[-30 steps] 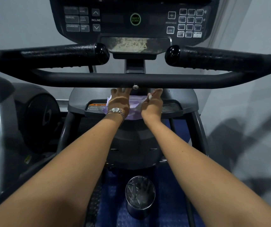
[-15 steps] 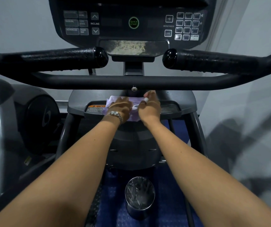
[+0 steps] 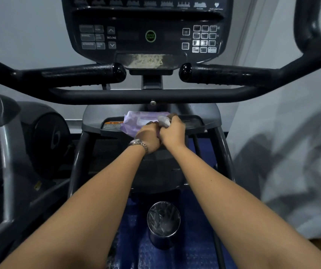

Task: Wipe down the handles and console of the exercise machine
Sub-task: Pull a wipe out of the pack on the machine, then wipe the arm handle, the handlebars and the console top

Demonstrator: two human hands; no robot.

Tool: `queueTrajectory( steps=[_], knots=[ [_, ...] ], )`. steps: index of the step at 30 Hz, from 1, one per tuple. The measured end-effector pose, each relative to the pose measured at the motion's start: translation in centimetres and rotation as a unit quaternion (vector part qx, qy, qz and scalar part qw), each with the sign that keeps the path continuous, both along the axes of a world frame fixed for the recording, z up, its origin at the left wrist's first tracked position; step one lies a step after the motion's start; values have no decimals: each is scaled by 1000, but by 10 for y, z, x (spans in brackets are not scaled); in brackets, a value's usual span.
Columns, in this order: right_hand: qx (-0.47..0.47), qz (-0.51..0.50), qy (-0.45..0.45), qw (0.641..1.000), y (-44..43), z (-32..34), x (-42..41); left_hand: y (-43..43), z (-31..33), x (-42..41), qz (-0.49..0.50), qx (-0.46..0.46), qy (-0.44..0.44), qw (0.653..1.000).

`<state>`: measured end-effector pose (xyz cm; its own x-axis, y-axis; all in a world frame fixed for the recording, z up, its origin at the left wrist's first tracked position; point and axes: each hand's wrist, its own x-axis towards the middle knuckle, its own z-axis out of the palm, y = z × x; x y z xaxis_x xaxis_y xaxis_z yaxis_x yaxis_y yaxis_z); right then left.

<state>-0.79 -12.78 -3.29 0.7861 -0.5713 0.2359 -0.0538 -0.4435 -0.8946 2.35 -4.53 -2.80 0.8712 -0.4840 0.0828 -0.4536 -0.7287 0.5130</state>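
Observation:
A purple pack of wipes (image 3: 138,122) lies on the grey shelf (image 3: 192,124) of the exercise machine, below the crossbar (image 3: 146,95). My left hand (image 3: 148,137), with a wristwatch, presses on the near edge of the pack. My right hand (image 3: 172,131) pinches a white wipe (image 3: 164,121) at the pack's right end. Above are the dark console (image 3: 148,35) with its dusty lower strip and the two black handles (image 3: 82,73) (image 3: 223,74), one on each side.
A metal bin (image 3: 163,220) lined with clear plastic stands on the blue floor mat between my forearms. Another grey machine (image 3: 45,140) sits at the left. A pale wall runs along the right side.
Both hands came down from open above the pack to closed on it. The right hand now pinches a wipe. The view has tilted so that the console sits lower.

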Motion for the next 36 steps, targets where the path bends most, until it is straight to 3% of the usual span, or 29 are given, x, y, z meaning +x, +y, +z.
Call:
queueTrajectory(
  steps=[2, 6, 12, 15, 20, 23, 28, 36],
  knots=[
    [-3, -15, 6, 1000, 1, -1, -17, 3, -2, -17, -14, -43, 25, 999],
    [-9, -50, 30, 998, 5, -2, -53, 5, 0, -52, -66, -54, -8, 996],
    [-33, -74, 70, 994, 21, 5, -133, 15, -6, -121, -80, -10, -35, 996],
    [-31, -91, 77, 992, 36, 6, -194, 27, -9, -180, -89, -32, -27, 995],
    [-11, -120, 93, 988, 60, -12, -304, 45, -22, -299, -31, -203, 154, 967],
    [4, -149, 106, 983, 65, -17, -363, 46, -29, -353, -62, -151, 130, 978],
    [-8, -187, 91, 978, 60, -1, -446, 37, -27, -415, -219, -49, 22, 974],
    [40, -245, 74, 966, 37, 0, -552, 13, -4, -517, -278, -79, 108, 951]
  ],
)
